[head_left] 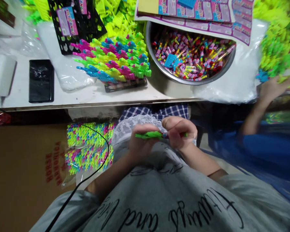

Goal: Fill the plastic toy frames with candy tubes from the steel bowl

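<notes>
In front of my chest, my left hand (144, 140) is closed around a bright green plastic toy (148, 135). Close beside it, my right hand (180, 131) pinches a small candy tube (165, 135) that meets the toy's right end; the fingers cover most of it. On the bench ahead, rows of pink, yellow, green and blue toys (118, 59) stand packed in a black rack. To their right is a metal bowl (174, 77) full of small candy tubes (195, 58), with a blue toy (172, 62) lying on top.
Printed label sheets (207, 23) overlap the bowl's back rim. Clear plastic bags (228, 87), a black box (41, 80) and a white device (2, 75) lie on the bench. Another person's hand (272, 90) is at right. A black cable (96, 172) crosses beside a carton (21, 167).
</notes>
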Demonstrator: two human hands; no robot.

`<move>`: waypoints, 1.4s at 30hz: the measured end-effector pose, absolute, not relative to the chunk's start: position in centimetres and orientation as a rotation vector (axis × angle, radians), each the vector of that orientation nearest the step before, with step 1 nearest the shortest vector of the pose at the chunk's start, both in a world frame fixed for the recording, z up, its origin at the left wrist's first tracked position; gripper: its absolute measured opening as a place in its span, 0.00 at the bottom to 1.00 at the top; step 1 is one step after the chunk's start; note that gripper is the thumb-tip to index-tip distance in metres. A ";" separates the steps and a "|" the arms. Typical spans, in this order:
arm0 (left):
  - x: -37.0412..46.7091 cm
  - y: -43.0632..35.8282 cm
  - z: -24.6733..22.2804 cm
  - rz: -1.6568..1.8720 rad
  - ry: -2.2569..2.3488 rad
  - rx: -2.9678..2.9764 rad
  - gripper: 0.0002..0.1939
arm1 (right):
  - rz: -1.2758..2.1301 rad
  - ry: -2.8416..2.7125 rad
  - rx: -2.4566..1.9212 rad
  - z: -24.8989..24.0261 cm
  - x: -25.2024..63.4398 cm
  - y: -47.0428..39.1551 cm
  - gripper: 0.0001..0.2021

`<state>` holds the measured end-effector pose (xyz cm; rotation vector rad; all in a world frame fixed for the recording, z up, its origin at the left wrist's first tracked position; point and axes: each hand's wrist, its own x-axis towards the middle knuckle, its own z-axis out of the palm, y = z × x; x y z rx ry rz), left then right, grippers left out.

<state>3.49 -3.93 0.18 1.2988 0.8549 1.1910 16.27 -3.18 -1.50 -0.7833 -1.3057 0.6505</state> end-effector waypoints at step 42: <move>3.9 -3.3 -1.6 0.729 0.894 0.448 0.09 | 1.452 -0.528 -1.101 -3.0 16.7 -3.0 0.15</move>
